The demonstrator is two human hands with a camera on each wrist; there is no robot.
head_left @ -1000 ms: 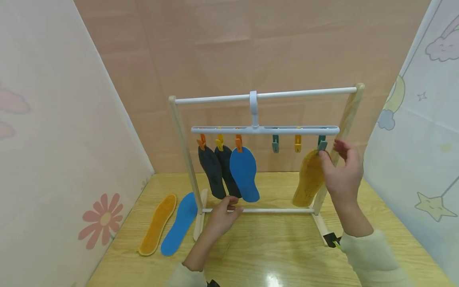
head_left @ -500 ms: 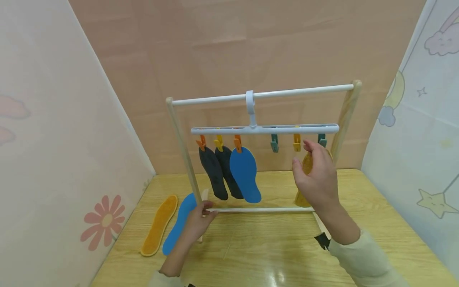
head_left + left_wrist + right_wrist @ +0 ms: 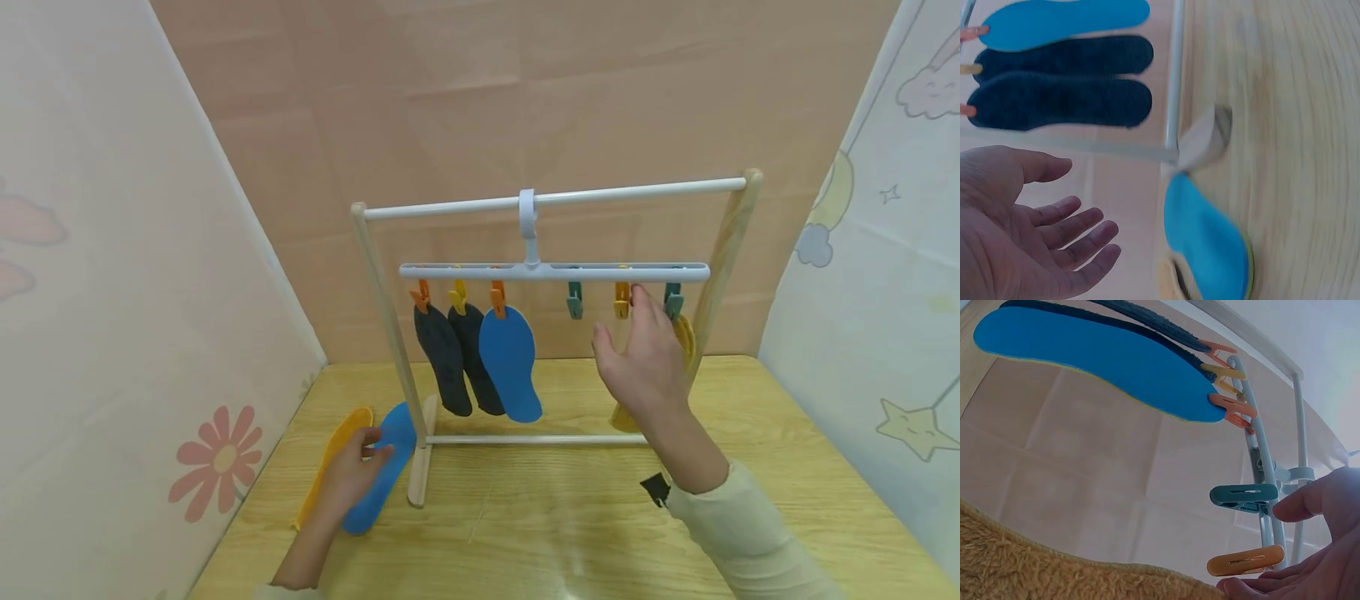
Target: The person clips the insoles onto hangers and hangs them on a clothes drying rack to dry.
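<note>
1. A wooden drying rack is seen standing at the centre of the frame on the tabletop, with a white clip hanger hung from its top rail.
2. Four insoles are judged already hung: two dark insoles and a blue hung insole on the left-side clips, and a tan hung insole on the teal end clip at the right, partly hidden behind the right hand.
3. Two insoles are judged left to hang: a blue loose insole and a tan loose insole, lying side by side at the lower left of the frame, just beside the rack's foot.
4. The right hand is held up with fingers spread and nothing gripped, its fingertips at the orange clip; an empty teal clip hangs to its left.
5. The left hand is laid over the loose insoles with fingers relaxed; no grip is seen.
6. The rack's left post and foot are judged to stand between the loose insoles and the free clips.
</note>
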